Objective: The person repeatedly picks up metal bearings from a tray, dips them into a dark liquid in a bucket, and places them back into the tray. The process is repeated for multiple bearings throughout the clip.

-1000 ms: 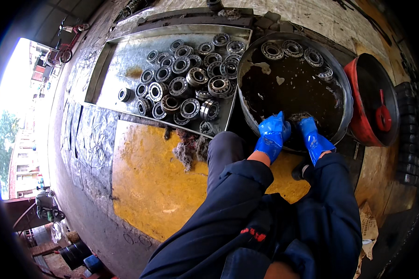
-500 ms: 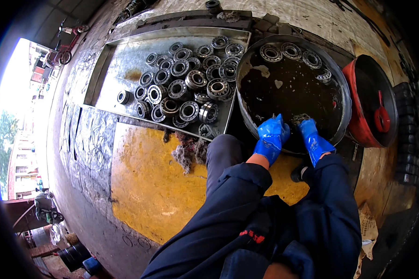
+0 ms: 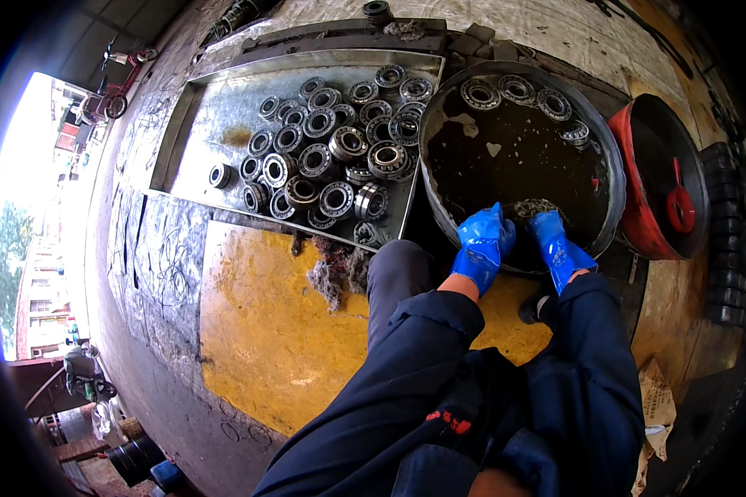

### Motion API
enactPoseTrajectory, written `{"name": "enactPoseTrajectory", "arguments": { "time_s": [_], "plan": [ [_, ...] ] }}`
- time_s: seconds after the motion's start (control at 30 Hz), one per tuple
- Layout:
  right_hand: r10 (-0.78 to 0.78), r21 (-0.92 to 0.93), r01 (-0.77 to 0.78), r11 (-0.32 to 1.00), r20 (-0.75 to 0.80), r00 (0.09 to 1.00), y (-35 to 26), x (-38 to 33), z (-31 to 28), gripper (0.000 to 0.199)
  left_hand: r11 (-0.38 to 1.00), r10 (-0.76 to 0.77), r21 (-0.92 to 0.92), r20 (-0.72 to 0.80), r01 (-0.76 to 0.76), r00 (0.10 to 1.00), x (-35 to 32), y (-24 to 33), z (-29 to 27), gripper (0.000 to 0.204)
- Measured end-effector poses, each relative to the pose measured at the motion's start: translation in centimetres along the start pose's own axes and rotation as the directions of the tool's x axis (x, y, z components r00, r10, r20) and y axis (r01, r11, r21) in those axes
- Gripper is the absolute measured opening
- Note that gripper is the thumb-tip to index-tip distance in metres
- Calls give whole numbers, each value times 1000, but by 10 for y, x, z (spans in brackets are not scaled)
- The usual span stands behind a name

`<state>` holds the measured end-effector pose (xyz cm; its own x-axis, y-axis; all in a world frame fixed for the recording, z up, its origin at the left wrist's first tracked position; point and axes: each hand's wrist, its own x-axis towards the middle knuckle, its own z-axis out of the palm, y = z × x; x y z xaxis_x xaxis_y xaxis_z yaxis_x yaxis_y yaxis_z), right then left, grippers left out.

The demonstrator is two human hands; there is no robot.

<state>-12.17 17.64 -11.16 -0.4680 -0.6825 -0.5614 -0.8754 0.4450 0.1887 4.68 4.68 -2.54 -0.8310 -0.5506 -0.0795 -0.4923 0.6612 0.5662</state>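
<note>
**Grimy floor with a yellow patch**

The floor (image 3: 174,273) carries a round black basin (image 3: 598,149) of dark liquid. Left of the basin lies a metal tray (image 3: 215,132) of bearings; right of it stands a red tub (image 3: 638,132). Grey rag fluff (image 3: 337,267) lies below the tray.

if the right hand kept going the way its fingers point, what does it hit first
The right hand points up and left into the round basin; it would first meet the grey wad at its fingertips, then the dark liquid. Depth is unclear.
</note>
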Motion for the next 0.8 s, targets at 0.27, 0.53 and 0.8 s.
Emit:
{"name": "enactPoseTrajectory", "arguments": {
  "time_s": [0.27,0.53,0.8],
  "plan": [
    [375,700,-178,692,-138,917,-3,-48,7,37,999,-27,-19,27,28,999,-3,-9,-5,38],
    [76,161,-76,984,9,997,3,-5,-1,26,1000,-12,-9,-4,12,1000,-4,-8,-2,39],
    [335,507,-257,823,-69,940,20,-4,48,31,1000,7,-27,7,-7,1000,-1,2,-6,32]
  ]
}}
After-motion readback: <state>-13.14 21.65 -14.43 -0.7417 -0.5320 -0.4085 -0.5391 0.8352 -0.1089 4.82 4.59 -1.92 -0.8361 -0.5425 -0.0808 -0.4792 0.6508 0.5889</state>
